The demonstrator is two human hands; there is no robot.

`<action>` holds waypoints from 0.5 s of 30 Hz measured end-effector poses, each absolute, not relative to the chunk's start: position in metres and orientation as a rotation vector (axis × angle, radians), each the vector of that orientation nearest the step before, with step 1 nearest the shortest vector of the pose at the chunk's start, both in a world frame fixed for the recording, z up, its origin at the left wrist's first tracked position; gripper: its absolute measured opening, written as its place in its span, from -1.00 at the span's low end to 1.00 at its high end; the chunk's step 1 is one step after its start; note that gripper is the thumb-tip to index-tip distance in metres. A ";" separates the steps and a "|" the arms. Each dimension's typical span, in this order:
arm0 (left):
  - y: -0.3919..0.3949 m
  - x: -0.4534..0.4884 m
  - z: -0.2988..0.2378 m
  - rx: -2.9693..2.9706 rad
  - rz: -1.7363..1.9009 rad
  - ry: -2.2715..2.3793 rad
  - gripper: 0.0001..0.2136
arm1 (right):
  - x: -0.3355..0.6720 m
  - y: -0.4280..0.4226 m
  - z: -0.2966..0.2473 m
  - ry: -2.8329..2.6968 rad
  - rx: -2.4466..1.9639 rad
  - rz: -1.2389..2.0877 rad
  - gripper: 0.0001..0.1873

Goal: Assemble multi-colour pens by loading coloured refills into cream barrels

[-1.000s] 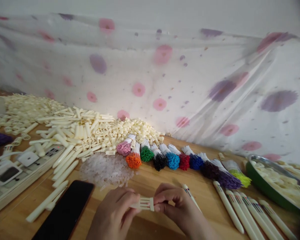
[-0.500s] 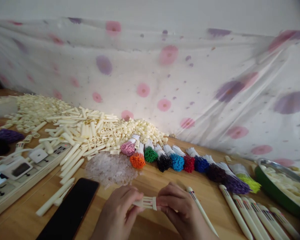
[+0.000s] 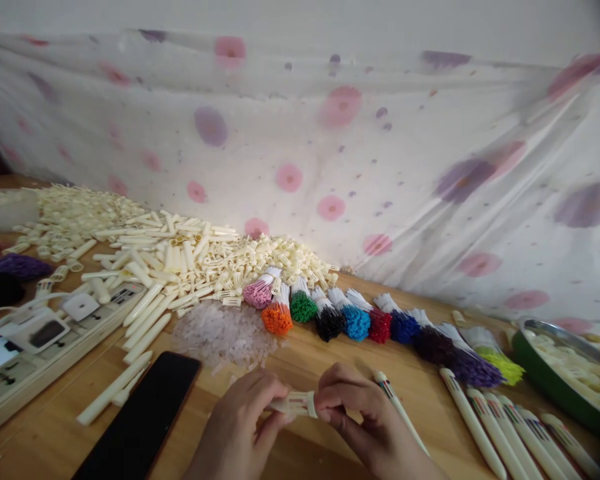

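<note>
Between both hands is a cream slotted pen part (image 3: 299, 403), held level above the wooden table. My left hand (image 3: 250, 417) is closed, thumb and index finger pinching its left end. With the fingertips of my right hand (image 3: 357, 413) closed at its ringed right end, the slots show in the gap between the hands. Whatever sits inside the slots is too small to tell. Just right of my right hand lies a multicolour pen (image 3: 400, 407). Beyond the hands sits a heap of small clear plastic pieces (image 3: 225, 333).
Bundles of coloured refills, such as the orange bundle (image 3: 277, 317), line the table's middle. Cream pen barrels and parts (image 3: 190, 253) are piled behind. A phone (image 3: 145, 407) and power strip (image 3: 105, 327) lie left; several pens (image 3: 473, 420) and a green bowl (image 3: 530, 363) are right.
Both hands keep their hold on the slotted pen part. My right fingers have shifted slightly on its ringed end, and the whole view has moved a little.
</note>
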State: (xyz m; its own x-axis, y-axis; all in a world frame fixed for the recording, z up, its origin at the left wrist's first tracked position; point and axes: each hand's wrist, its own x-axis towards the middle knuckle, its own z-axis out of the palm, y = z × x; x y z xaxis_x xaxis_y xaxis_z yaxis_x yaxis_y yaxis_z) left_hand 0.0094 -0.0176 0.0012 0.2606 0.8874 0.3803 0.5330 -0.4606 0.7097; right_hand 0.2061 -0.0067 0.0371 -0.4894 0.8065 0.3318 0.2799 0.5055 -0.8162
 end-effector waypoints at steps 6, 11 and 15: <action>-0.016 0.009 0.001 1.944 1.015 1.276 -0.83 | 0.213 -0.007 0.037 -2.148 -0.901 0.803 -0.82; -0.019 0.013 0.008 1.741 0.986 1.317 -0.87 | 0.213 -0.006 0.037 -2.169 -0.903 0.654 -0.82; -0.018 0.014 0.014 1.617 0.958 1.302 -0.89 | 0.214 -0.005 0.042 -2.144 -0.888 0.718 -0.81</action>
